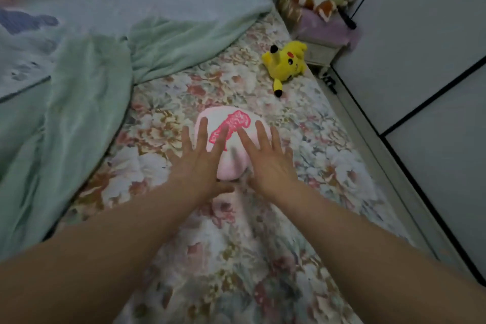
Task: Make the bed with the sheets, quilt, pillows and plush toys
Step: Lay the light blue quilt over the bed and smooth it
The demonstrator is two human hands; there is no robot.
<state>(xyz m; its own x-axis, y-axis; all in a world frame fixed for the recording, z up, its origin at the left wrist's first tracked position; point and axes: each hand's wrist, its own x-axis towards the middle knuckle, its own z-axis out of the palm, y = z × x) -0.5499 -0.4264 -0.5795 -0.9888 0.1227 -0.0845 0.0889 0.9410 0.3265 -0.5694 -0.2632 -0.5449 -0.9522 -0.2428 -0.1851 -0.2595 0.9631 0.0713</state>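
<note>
From the head camera we see the pink plush toy (233, 142) lying on the floral sheet (236, 258) mid-bed. Our left hand (201, 158) and right hand (265, 158) both lie flat on it, fingers straight and spread, gripping nothing. It looks soft, light and squashy, so we judge it best to cup its two rounded sides rather than pinch the embroidered top.

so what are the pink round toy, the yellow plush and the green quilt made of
Pink round toy: seemingly stuffed plush fabric, matte, rounded bulge; brighter pink motif printed or stitched, unclear. Yellow plush: short-pile fuzzy fabric, matte. Green quilt: probably fleece or terry, soft drooping folds, no sheen.
</note>
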